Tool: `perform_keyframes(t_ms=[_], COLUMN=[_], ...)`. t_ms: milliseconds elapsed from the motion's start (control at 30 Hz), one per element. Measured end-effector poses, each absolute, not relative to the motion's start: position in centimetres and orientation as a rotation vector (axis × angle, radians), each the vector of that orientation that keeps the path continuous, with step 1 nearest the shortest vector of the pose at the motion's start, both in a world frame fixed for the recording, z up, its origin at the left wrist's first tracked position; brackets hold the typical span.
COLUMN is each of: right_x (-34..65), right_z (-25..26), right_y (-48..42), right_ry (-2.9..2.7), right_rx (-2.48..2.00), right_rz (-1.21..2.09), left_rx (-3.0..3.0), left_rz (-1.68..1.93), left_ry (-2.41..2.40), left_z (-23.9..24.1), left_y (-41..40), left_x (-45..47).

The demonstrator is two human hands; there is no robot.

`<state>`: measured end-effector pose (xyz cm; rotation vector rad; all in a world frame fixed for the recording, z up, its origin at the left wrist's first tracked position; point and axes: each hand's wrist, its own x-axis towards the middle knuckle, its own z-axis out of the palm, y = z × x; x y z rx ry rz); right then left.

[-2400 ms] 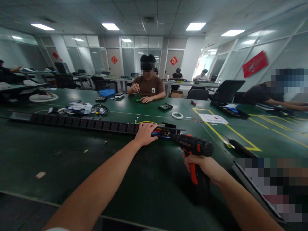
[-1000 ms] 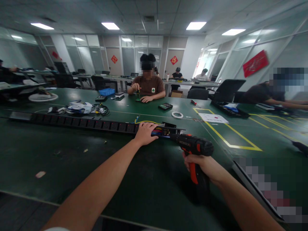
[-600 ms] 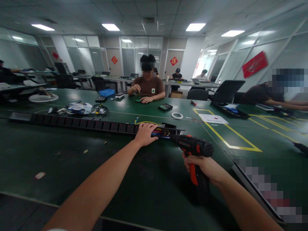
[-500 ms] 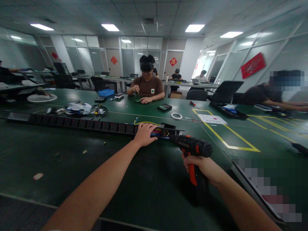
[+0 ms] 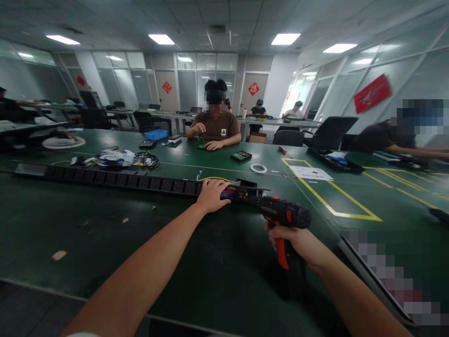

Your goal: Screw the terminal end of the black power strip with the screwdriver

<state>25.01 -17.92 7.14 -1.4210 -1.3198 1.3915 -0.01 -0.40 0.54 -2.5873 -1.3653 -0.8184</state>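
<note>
A long black power strip [image 5: 115,179] lies across the green table [image 5: 105,234]. Its right end is open and shows coloured wires [image 5: 229,192]. My left hand [image 5: 211,195] rests on the strip beside that open end, fingers closed down over the casing. My right hand [image 5: 298,243] grips the handle of a black and orange cordless drill [image 5: 286,217]. The drill's tip points left into the open end of the strip, close to my left fingers.
A person in a brown shirt [image 5: 215,126] sits across the table working with small parts. A white tape ring [image 5: 258,168], a white sheet [image 5: 310,173] inside yellow floor-tape lines, a cable bundle [image 5: 147,160] and a blue tray [image 5: 156,135] lie farther back. Another person sits at the right [image 5: 386,138].
Almost nothing has moved; both hands and the drill stay in place at the strip's open end. A dark tool on the yellow line at right is gone since the earliest frame.
</note>
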Motion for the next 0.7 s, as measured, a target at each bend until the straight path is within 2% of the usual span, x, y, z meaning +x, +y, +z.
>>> perform_keyframes(t_ms=[700], right_x=[25.04], right_z=[7.23], right_y=[-17.91], right_ry=[-1.326], right_rx=[-1.447], right_rz=[1.380], left_rx=[-2.593], left_rz=[-0.834], left_ry=[-1.357], left_z=[0.47], left_y=[-0.30], left_x=[-0.11])
